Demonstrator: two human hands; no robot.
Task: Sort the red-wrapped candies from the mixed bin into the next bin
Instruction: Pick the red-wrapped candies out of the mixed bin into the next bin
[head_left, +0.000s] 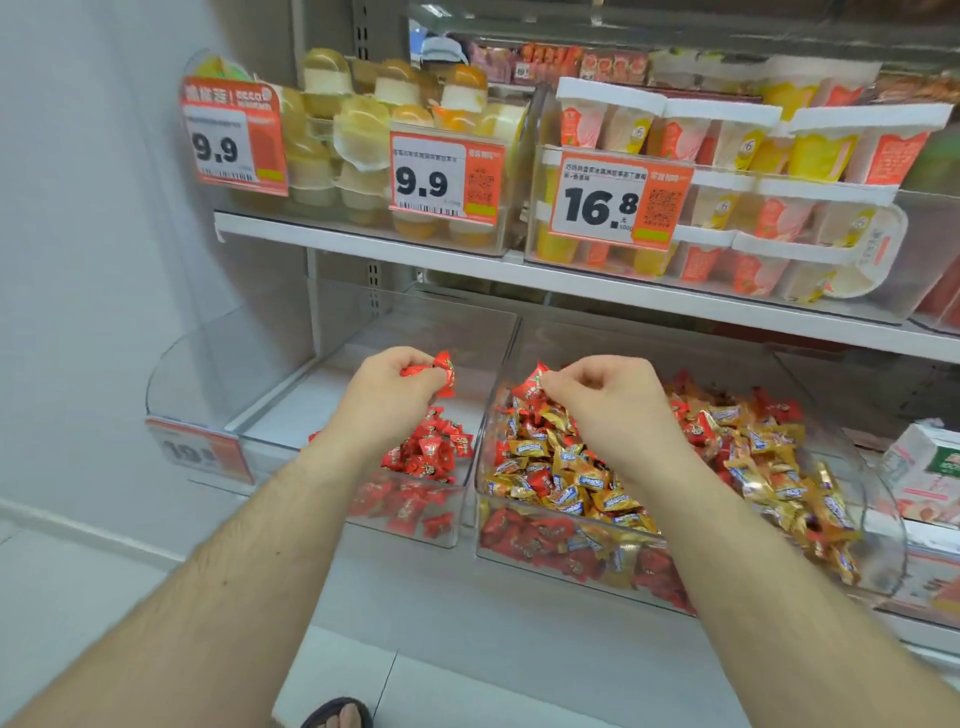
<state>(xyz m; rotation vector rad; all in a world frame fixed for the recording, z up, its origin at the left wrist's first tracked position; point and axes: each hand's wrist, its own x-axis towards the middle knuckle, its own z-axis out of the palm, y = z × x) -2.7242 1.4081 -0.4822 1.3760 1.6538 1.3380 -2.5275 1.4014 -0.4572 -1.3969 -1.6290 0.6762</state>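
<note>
Two clear bins stand side by side on the lower shelf (519, 597). The mixed bin (878, 525), on the right, is filled with gold-wrapped candies (571, 467) and red ones together; the next bin (447, 535), on the left, holds only a small heap of red-wrapped candies (431, 452) near its front right corner. One red candy (441, 371) is pinched in the curled fingers of the left hand (387, 395), which is held above the left bin. Another red candy (530, 382) is gripped by its twisted wrapper end in the fingertips of the right hand (618, 400), above the far left part of the mixed bin. The candies are judged to be very light and small, with a hard centre and a thin crinkled foil wrapper that is probably a little slippery. A light pinch is therefore enough, and the flared twisted end or the thick middle can be taken. Because the pieces lie loose and overlapped, a neighbour of gold colour may be lifted by accident, so each piece should be separated before it is carried across. No damage is expected if a candy is dropped into the left bin.
</note>
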